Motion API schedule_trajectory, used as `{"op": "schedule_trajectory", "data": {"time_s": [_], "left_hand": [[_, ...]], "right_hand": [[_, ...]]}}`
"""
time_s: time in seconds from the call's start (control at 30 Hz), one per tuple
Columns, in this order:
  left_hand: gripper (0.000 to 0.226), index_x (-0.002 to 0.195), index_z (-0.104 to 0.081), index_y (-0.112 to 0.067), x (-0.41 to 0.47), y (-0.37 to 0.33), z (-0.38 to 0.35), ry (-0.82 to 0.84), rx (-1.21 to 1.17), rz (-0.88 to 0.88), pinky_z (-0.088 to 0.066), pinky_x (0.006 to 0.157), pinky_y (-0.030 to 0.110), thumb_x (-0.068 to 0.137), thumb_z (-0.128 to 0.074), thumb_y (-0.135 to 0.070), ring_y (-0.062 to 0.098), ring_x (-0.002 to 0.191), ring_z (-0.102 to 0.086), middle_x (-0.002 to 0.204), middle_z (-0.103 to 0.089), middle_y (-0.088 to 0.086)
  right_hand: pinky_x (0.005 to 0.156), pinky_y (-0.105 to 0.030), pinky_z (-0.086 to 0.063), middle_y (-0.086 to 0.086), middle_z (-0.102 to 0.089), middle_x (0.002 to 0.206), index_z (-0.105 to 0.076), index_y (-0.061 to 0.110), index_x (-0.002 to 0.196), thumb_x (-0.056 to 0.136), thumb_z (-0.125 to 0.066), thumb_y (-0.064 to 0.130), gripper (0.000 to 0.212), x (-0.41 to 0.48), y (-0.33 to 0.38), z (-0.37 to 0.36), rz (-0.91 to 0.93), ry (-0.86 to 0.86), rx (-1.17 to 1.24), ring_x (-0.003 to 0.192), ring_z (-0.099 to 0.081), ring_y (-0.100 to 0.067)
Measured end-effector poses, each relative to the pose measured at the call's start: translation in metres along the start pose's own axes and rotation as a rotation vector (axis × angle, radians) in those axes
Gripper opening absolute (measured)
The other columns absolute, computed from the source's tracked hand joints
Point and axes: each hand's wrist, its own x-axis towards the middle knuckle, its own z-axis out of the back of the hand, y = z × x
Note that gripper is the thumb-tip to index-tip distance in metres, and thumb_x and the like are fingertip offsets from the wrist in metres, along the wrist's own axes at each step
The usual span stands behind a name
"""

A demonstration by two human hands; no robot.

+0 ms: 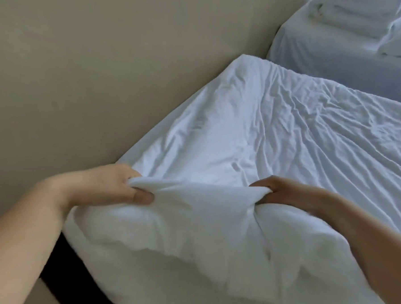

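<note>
A person's left hand [108,184] and right hand [280,191] each pinch a bunched fold of the puffy white fabric duvet [176,234], lifted over the near corner of a bed covered by a wrinkled white sheet [286,124], beside a beige wall [97,64].

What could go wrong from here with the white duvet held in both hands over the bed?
1. The left hand and right hand each pinch only a small bunch of the duvet at its upper edge, so either grip might slip under the hanging bulk.
2. Its lower left part overhangs the dark gap beside the wall and could slide in.
3. Dragging it could ruck the creased sheet further.
</note>
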Motion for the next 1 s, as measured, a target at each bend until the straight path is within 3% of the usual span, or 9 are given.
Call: {"op": "schedule_trajectory", "data": {"time_s": [0.1, 0.23, 0.3, 0.43, 0.57, 0.67, 0.73, 0.8, 1.0], "left_hand": [[0.014, 0.094, -0.066, -0.03, 0.045, 0.016, -0.017, -0.278, 0.002, 0.057, -0.047, 0.078, 0.021, 0.082, -0.066, -0.036, 0.008, 0.088, -0.064, 0.094, -0.069, -0.011], [0.052, 0.137, -0.039, -0.014, 0.081, 0.056, -0.052, -0.631, 0.012, 0.19, -0.027, 0.104, 0.032, 0.091, -0.055, -0.03, 0.024, 0.131, -0.037, 0.145, -0.037, 0.007], [0.063, 0.139, -0.036, -0.011, 0.075, 0.078, -0.07, -0.685, -0.072, 0.224, -0.022, 0.107, 0.036, 0.088, -0.055, -0.041, 0.024, 0.137, -0.028, 0.15, -0.028, 0.007], [0.117, 0.14, -0.034, -0.011, 0.055, 0.113, -0.107, -0.727, -0.261, 0.439, -0.018, 0.11, 0.042, 0.043, -0.029, -0.075, 0.025, 0.139, -0.022, 0.152, -0.021, 0.009], [0.067, 0.143, -0.025, -0.017, 0.044, 0.142, -0.125, -0.693, -0.847, 0.495, -0.033, 0.106, 0.046, 0.088, -0.057, -0.038, 0.03, 0.132, -0.035, 0.147, -0.031, 0.012], [0.024, 0.115, -0.048, -0.019, 0.049, 0.139, -0.122, -0.621, -1.052, 0.4, -0.043, 0.085, 0.038, 0.092, -0.053, -0.018, 0.03, 0.105, -0.054, 0.121, -0.057, 0.01], [0.017, 0.106, -0.052, -0.021, 0.057, 0.123, -0.115, -0.705, -1.023, 0.299, -0.042, 0.087, 0.036, 0.09, -0.055, -0.014, 0.028, 0.106, -0.055, 0.103, -0.062, 0.0], [0.021, 0.11, -0.051, -0.022, 0.063, 0.1, -0.106, -0.761, -0.98, 0.19, -0.039, 0.088, 0.031, 0.091, -0.053, -0.013, 0.023, 0.11, -0.053, 0.096, -0.058, -0.011], [0.059, 0.13, -0.029, -0.045, 0.12, 0.023, -0.079, -0.489, -0.427, -0.164, 0.004, 0.115, 0.037, 0.072, -0.036, -0.056, 0.0, 0.136, -0.014, 0.136, -0.023, -0.022]], "right_hand": [[0.078, -0.013, -0.041, -0.004, -0.065, 0.096, -0.066, 0.01, 0.101, 0.089, -0.058, 0.015, 0.016, 0.031, -0.037, 0.006, -0.209, -0.277, -0.133, 0.098, -0.057, -0.011], [0.102, -0.034, -0.033, -0.012, -0.048, 0.138, -0.045, 0.011, 0.135, 0.093, -0.048, 0.016, 0.042, 0.027, -0.074, 0.006, -0.479, -0.73, -0.251, 0.127, -0.043, -0.028], [0.103, -0.035, -0.029, -0.012, -0.049, 0.136, -0.046, 0.01, 0.133, 0.093, -0.047, 0.029, 0.045, 0.021, -0.071, -0.012, -0.312, -0.843, -0.459, 0.126, -0.045, -0.029], [0.107, -0.035, -0.013, -0.008, -0.063, 0.121, -0.046, 0.023, 0.121, 0.071, -0.032, 0.071, 0.071, 0.035, -0.063, -0.075, 0.136, -0.466, -0.929, 0.119, -0.043, -0.025], [0.106, -0.054, -0.016, -0.011, -0.051, 0.135, -0.045, 0.023, 0.131, 0.03, -0.061, 0.081, 0.118, 0.063, -0.066, -0.118, 0.09, -0.028, -1.135, 0.129, -0.041, -0.03], [0.114, -0.047, -0.015, -0.015, -0.056, 0.13, -0.055, 0.022, 0.128, 0.044, -0.079, 0.061, 0.096, 0.085, -0.072, -0.122, -0.023, 0.041, -1.197, 0.124, -0.051, -0.023], [0.088, -0.029, -0.045, -0.002, -0.071, 0.072, -0.073, 0.023, 0.079, 0.031, -0.086, 0.049, 0.056, 0.095, -0.063, -0.11, -0.02, -0.113, -1.066, 0.07, -0.069, -0.011], [0.067, -0.026, -0.038, -0.004, -0.07, 0.081, -0.066, 0.017, 0.084, 0.066, -0.075, 0.031, 0.024, 0.098, -0.051, -0.089, -0.064, -0.139, -0.827, 0.08, -0.066, -0.017], [0.058, -0.025, -0.039, -0.008, -0.063, 0.08, -0.063, 0.012, 0.09, 0.087, -0.054, 0.007, 0.011, 0.053, -0.074, 0.017, -0.301, -0.718, 0.073, 0.067, -0.056, -0.011]]}}
